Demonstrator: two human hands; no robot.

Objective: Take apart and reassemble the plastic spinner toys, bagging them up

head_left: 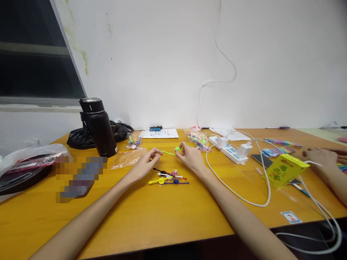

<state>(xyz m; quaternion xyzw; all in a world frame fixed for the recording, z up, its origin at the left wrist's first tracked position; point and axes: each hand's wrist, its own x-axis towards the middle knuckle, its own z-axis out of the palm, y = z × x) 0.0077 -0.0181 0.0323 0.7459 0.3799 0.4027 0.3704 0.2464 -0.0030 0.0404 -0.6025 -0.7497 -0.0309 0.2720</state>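
Between my hands is a thin bright green plastic spinner arrow (169,153), just above or on the table. My right hand (192,159) pinches its round green end with thumb and forefinger. The other end reaches the fingertips of my left hand (146,163); these fingers are loosely curled with thumb and forefinger slightly apart, and whether they touch the tip is unclear. Just below lies a small group of similar arrows: a black arrow (159,171), a yellow arrow (155,181), a blue arrow (177,182), plus white and red pieces.
At left stand a black bottle (99,130), a flat clear bag (126,159) and a blurred-out phone-like thing (81,180). Behind are bagged colored arrows (199,139) and papers (159,133). Rightward: a power strip (235,154), white cables, a yellow box (283,171), another person's hands (322,159).
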